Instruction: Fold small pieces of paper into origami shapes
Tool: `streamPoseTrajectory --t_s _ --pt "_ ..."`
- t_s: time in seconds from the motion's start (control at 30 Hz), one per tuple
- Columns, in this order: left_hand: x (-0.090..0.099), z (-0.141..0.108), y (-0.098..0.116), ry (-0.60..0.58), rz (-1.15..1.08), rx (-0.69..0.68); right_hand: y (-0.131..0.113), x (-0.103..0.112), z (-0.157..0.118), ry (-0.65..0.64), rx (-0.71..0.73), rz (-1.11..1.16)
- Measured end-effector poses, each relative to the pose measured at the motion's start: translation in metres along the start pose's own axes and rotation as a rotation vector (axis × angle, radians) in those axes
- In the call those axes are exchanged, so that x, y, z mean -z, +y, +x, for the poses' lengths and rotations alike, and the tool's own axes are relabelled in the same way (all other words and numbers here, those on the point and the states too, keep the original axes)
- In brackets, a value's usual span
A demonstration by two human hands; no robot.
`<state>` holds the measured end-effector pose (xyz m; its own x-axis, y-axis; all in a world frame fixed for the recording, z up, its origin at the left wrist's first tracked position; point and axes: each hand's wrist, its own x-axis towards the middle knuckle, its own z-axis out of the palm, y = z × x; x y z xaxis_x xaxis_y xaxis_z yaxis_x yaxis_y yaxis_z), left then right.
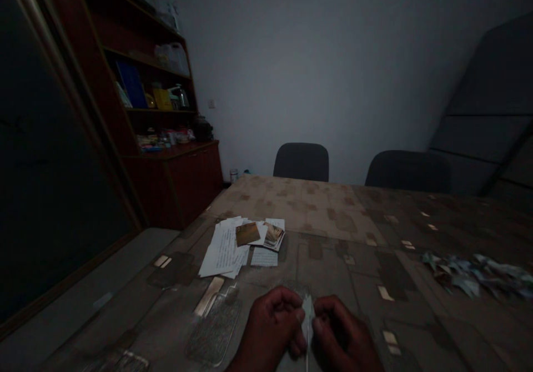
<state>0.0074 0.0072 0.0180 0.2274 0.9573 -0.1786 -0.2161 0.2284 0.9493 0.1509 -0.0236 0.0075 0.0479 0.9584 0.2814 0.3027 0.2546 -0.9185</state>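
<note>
My left hand (270,327) and my right hand (341,333) sit close together at the bottom of the view, fingers curled. Pinched between them is a narrow, pale folded strip of paper (308,319), mostly hidden by my fingers. To the left of my left hand lies a see-through mesh-patterned plastic sheet (213,327). Farther off, handwritten white papers (222,252) lie in a loose stack with several photographs (247,234) on them. A heap of small folded paper pieces (474,275) lies to the right of my right hand.
The patterned table (325,261) stretches ahead, with two dark chairs (301,162) beyond its far edge. A dark red wooden shelf cabinet (175,186) holding books and bottles stands at the left, beside a large dark glass panel (54,155).
</note>
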Motion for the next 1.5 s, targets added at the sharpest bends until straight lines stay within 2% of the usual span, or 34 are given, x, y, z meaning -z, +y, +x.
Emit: streamPoseTrajectory --t_s 0.13,0.33,0.43,0.73,1.0,1.5 --pt "-0.002 -0.006 0.006 -0.041 -0.020 -0.027 -0.001 0.000 0.001 0.007 -0.007 0.016" --pt "0.001 -0.004 -0.006 -0.066 -0.070 -0.084 -0.001 0.001 0.001 0.036 -0.042 0.040" --pt "0.002 -0.003 -0.007 -0.073 -0.070 -0.062 -0.001 0.001 0.001 0.014 -0.070 0.067" --pt "0.003 -0.009 0.009 -0.117 0.004 -0.042 -0.005 0.002 0.001 0.042 -0.108 0.113" --pt "0.006 -0.008 0.003 -0.142 -0.017 -0.018 -0.002 0.003 0.000 0.012 -0.194 0.180" --pt "0.005 -0.007 0.002 -0.126 -0.048 0.026 -0.007 0.002 -0.002 -0.004 -0.215 0.281"
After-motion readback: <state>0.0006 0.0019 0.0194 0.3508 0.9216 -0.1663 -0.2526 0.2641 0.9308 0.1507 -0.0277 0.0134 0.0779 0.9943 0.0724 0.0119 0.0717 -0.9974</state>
